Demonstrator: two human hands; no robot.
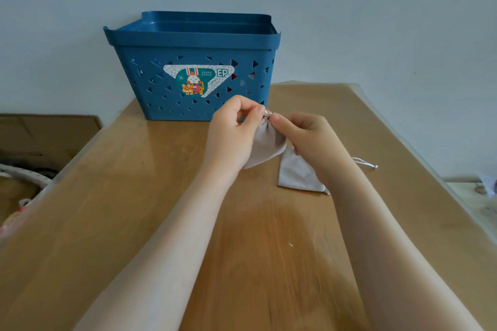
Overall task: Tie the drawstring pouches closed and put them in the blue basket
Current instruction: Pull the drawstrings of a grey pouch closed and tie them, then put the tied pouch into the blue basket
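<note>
Grip first: both hands pinch the gathered neck of one grey pouch (267, 146), left hand (236, 129) w/ thumb and fingers curled onto the cinched top, right hand (304, 137) nipping it from the other side, fingertips nearly touching. The pouch hangs from that pinch, held above the table (134, 196), just in front of the basket (193, 67). A 2nd pouch (295, 172) lies flat on the table under the right wrist, its cord (365, 162) trailing off to the right. Looks like thin soft cloth, v. light, floppy, prob. no weight inside; it'll sag and twist, so best held at the neck or by the cords, not the body. Cords are fine and could slip, hard to see here. Basket stands at the table's far edge by the wall, top open, tall sides, so a lift up and over is needed. Right table edge is near that loose cord; plenty of bare table towards the person.
</note>
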